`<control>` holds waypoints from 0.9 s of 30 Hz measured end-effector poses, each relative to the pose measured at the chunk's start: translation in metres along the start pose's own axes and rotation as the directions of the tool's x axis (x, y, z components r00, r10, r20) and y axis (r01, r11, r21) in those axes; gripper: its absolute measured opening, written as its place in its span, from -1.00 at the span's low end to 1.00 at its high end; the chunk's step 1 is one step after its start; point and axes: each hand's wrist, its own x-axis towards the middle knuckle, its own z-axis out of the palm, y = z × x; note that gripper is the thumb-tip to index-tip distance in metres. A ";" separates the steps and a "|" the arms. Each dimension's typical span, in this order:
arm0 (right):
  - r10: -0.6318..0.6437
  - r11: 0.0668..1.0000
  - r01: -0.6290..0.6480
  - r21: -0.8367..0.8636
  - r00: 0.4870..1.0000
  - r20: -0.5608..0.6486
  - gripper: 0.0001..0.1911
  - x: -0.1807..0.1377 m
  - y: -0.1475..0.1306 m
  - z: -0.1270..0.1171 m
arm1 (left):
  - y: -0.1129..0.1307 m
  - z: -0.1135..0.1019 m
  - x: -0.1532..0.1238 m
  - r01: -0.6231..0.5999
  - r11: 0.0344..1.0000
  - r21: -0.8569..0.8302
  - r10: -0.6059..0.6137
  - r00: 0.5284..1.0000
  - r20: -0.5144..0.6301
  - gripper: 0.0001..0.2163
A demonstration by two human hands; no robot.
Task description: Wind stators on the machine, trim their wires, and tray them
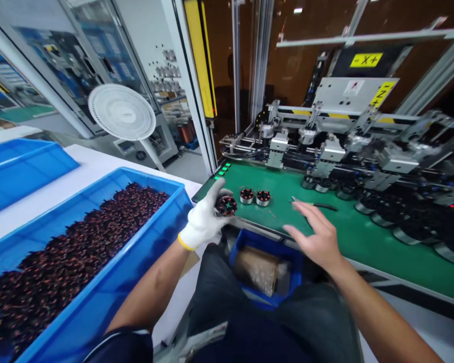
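Note:
My left hand point(206, 217), in a white glove with a yellow cuff, has its thumb and fingers around a motor stator point(227, 205) with black insulation and copper windings. It is held at the front edge of the green work surface. Just right of it stand two similar stators, one point(246, 196) beside the other point(263, 198), with thin wire ends near them. My bare right hand point(318, 234) hovers over the green surface, fingers apart, holding nothing. Close beyond its fingertips lies a slim hand tool point(323, 206) with a dark handle and pointed metal tip; its exact kind is unclear.
At left, a blue bin point(147, 176) holds a heap of small black-and-copper parts. A winding machine point(325, 151) spans the back of the green surface point(287, 181), with more stators along its right side. A blue box point(297, 267) sits below the edge. A white fan point(121, 112) stands behind.

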 end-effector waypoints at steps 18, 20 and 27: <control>-0.416 0.910 0.416 -0.005 0.910 -0.002 -0.91 -0.006 -0.105 -0.005 | 0.038 0.033 -0.060 -0.598 0.801 0.023 0.595 0.791 -0.143 -0.07; -0.447 0.894 0.447 -0.031 0.894 0.005 -0.93 -0.006 -0.107 -0.003 | 0.040 0.031 -0.059 -0.632 0.771 0.085 0.637 0.763 -0.109 -0.12; -0.470 0.881 0.462 -0.106 0.880 -0.070 -0.90 -0.011 -0.104 -0.007 | 0.046 0.024 -0.058 -0.642 0.750 0.158 0.659 0.746 -0.096 -0.16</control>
